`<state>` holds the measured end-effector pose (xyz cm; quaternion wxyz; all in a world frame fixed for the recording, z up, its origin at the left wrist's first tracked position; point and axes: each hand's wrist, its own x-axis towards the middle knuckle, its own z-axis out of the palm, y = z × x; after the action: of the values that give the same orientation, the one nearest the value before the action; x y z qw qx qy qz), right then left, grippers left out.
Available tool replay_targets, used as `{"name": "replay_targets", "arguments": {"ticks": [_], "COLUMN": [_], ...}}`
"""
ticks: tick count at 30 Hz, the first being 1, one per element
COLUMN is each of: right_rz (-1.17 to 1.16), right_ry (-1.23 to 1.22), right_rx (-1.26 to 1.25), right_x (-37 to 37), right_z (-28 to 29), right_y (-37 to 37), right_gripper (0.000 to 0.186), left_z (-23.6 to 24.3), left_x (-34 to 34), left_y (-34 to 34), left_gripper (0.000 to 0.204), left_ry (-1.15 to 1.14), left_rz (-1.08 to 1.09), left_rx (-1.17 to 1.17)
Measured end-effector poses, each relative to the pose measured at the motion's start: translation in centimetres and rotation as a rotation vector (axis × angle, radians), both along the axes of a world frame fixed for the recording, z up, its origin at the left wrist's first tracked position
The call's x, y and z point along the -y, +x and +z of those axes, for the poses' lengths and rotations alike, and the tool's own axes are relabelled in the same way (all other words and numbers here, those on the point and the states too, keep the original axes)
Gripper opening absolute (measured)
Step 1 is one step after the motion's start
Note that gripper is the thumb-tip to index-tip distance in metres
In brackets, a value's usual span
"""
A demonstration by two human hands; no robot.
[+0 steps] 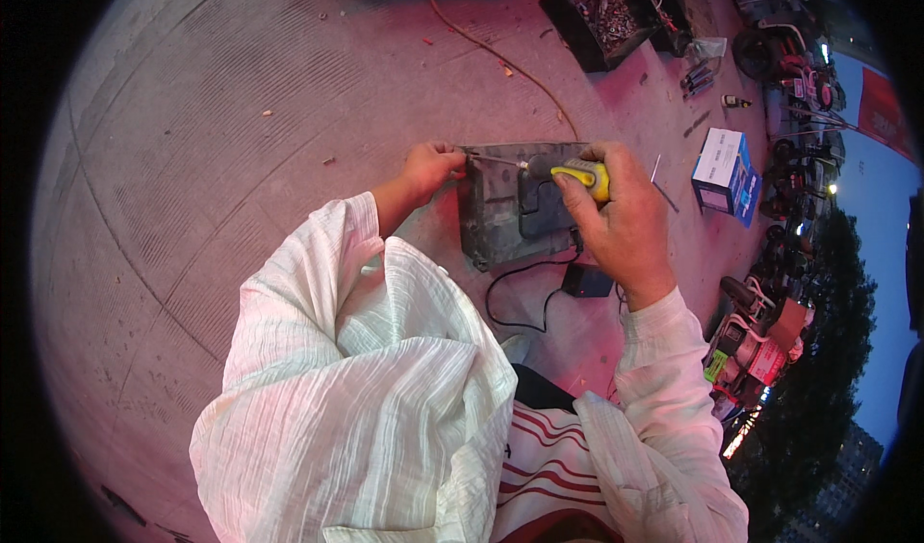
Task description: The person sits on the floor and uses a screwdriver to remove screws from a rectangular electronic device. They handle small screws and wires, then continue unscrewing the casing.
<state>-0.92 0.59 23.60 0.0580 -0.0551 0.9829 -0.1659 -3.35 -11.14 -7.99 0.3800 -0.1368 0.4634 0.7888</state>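
Above the dark case [491, 220], the right hand [628, 223] wraps its grip around a yellow-handled screwdriver [597, 182]. At the case's far-left corner, the left hand's [433, 169] grip I cannot tell.

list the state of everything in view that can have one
right hand: closed around the screwdriver
screwdriver: held, shaft pointing left
left hand: fingers bent at the case's corner, grip unclear
dark case: lying on the ground
black cord: curved in a loop
black bin: open, holding small bits
blue and white carton: upright, looks shut
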Motion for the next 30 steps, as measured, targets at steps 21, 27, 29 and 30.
{"name": "replay_targets", "arguments": {"ticks": [21, 27, 29, 30], "right_rz": [-0.068, 0.117, 0.090, 0.022], "right_ry": [0.118, -0.039, 0.049, 0.051], "right_rx": [0.098, -0.115, -0.101, -0.042], "right_x": [0.1, -0.7, -0.6, -0.5], "right_z": [0.5, -0.5, -0.4, -0.3], "right_y": [0.1, 0.0, 0.1, 0.2], "right_gripper": [0.037, 0.036, 0.036, 0.036], "left_z": [0.4, 0.0, 0.2, 0.2], "left_x": [0.0, -0.2, -0.2, -0.2], "left_y": [0.2, 0.2, 0.3, 0.3], "left_gripper": [0.010, 0.011, 0.010, 0.010], "left_ry": [-0.021, -0.045, -0.051, -0.046], "left_rz": [0.042, 0.027, 0.029, 0.032], "left_rx": [-0.023, -0.035, -0.038, -0.039]}}
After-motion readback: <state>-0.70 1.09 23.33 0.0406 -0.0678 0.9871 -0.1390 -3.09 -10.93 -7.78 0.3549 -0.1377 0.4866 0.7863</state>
